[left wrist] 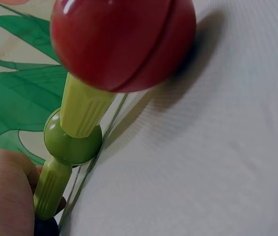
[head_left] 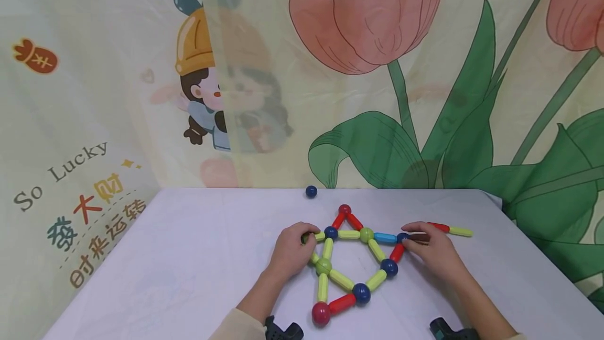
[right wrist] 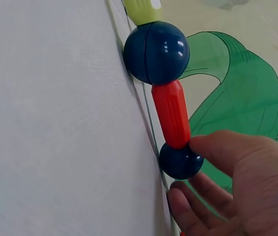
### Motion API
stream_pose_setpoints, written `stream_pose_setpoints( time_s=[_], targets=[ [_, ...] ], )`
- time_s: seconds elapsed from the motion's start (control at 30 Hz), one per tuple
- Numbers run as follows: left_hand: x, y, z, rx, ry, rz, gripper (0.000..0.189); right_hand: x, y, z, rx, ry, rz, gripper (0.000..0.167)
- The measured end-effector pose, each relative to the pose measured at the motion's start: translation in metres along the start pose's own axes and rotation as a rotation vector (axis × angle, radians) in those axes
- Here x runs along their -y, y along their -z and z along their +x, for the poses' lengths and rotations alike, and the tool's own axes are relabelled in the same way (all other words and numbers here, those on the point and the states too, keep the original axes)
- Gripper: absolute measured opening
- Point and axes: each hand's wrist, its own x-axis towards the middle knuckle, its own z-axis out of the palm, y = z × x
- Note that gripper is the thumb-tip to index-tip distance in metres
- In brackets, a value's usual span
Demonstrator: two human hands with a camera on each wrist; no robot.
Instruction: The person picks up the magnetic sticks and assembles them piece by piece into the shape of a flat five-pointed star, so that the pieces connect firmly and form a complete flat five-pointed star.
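Note:
A flat star-like frame of magnetic rods and balls lies on the table, built from yellow-green rods [head_left: 348, 234], red rods [head_left: 342, 304] and one blue rod [head_left: 385, 238]. My left hand [head_left: 291, 251] grips its left corner, where a dark blue ball [left wrist: 46, 227] joins a yellow-green rod [left wrist: 53, 189]; the fingers mostly hide that ball. At the right corner my right hand [head_left: 435, 250] pinches a dark blue ball [right wrist: 180, 161] between thumb and fingers. A red rod [right wrist: 172, 114] links that ball to a larger blue ball [right wrist: 156, 52]. The near corner carries a big red ball [head_left: 321, 314].
A loose dark blue ball [head_left: 311, 192] sits at the table's back edge. Behind the right hand lie a red rod [head_left: 440, 227] and a yellow-green rod [head_left: 460, 231], end to end. A printed curtain [head_left: 255, 25] hangs behind the white table [head_left: 165, 256].

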Motion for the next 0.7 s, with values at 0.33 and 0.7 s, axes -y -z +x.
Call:
stream_pose_setpoints(
  time_s=[0.33,0.7],
  targets=[
    [-0.0004,0.0014,-0.0033,-0.012,-0.048,0.087,0.022,0.0039,-0.0014,-0.0003,0.003,-0.055,0.038,0.042],
    [-0.0047,0.0059,-0.0017,-0.052,-0.209,0.311,0.023,0.0078,-0.0020,-0.0036,0.090,0.009,0.089,0.027]
  ],
)
